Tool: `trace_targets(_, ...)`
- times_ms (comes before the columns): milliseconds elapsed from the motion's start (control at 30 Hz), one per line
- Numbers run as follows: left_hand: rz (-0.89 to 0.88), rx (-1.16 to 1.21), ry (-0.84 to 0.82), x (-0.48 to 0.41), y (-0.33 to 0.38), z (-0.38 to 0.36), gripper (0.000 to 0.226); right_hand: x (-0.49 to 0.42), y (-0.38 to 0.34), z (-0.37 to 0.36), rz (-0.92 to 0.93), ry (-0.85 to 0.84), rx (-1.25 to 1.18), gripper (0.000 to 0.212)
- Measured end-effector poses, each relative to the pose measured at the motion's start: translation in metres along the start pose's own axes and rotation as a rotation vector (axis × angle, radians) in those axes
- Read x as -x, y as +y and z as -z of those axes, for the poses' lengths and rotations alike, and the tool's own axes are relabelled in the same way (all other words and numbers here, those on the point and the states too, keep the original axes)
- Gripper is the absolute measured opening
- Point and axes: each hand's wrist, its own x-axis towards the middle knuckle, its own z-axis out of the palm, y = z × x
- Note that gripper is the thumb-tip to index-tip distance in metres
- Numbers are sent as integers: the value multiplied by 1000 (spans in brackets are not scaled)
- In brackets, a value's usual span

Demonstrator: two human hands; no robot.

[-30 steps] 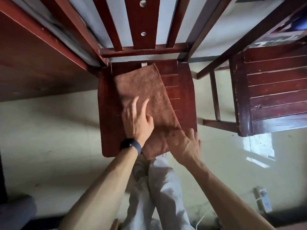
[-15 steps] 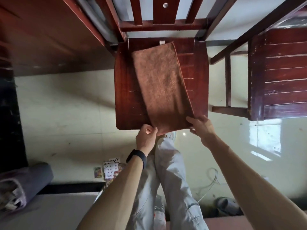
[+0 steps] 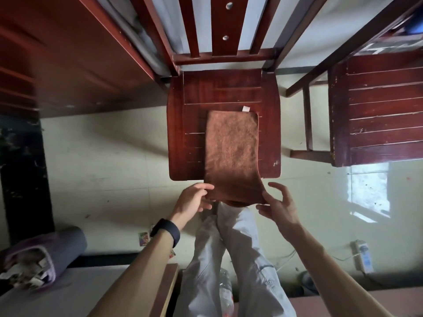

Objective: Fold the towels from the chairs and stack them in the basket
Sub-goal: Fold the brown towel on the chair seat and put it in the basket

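Towel (image 3: 232, 152), brown, folded to a strip — lies on the chair seat (image 3: 180, 138), long axis running from back to front edge, near end overhanging the front edge — there left hand (image 3: 194, 199) and right hand (image 3: 278, 205) each pinch one corner.

A pale tiled floor (image 3: 103, 156) lies under a red-brown wooden chair (image 3: 224, 88). Right of the chair stands a second chair (image 3: 377, 110), with a bright patch of light (image 3: 366, 191) below it. Left of the chair looms dark wooden furniture (image 3: 68, 53).
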Motion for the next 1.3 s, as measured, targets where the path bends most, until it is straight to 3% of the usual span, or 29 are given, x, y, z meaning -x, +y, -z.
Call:
trace_targets(133, -76, -116, -98, -24, 56, 26, 28, -20, -58, -8, 138, -109, 13, 18)
trace_targets(200, -189, -257, -31, -47, 77, 35, 19, -42, -83, -14, 271, -88, 203, 29)
trace_targets(267, -281, -421, 118, -74, 92, 39, 41, -66, -106, -23, 367, 20, 415, 30)
trace_targets(333, -296, -435, 200, -100, 105, 39, 47, -90, -123, -34, 432, 107, 527, 32)
trace_targets(467, -239, -291, 228, -144, 121, 28, 43, -135, -142, -58, 391, 110, 522, 37)
trace_targets(600, -176, -343, 349, -170, 116, 18, 42, -163, -142, -74, 334, 156, 587, 37)
trace_targets(733, -223, -400, 427, -179, 112, 13, 35, -171, -137, -81, 340, 220, 610, 35)
trace_targets(967, -238, -557, 456, -186, 117, 15, 46, -182, -139, -76, 388, 232, 642, 36)
trace_targets(1067, -217, -654, 568, -181, 116, 10, 47, -185, -136, -72, 411, 268, 645, 37)
trace_targets(1167, -545, -750, 778, -163, 102, 1, 43, -166, -122, -67, 661, 406, 655, 36)
trace_targets(1233, -767, -927, 725, -154, 83, -11, 47, -146, -99, -71, 929, 444, 802, 34)
trace_targets(1300, -823, -1056, 578, -156, 66, -23, 58, -134, -74, -80, 1084, 329, 1011, 44)
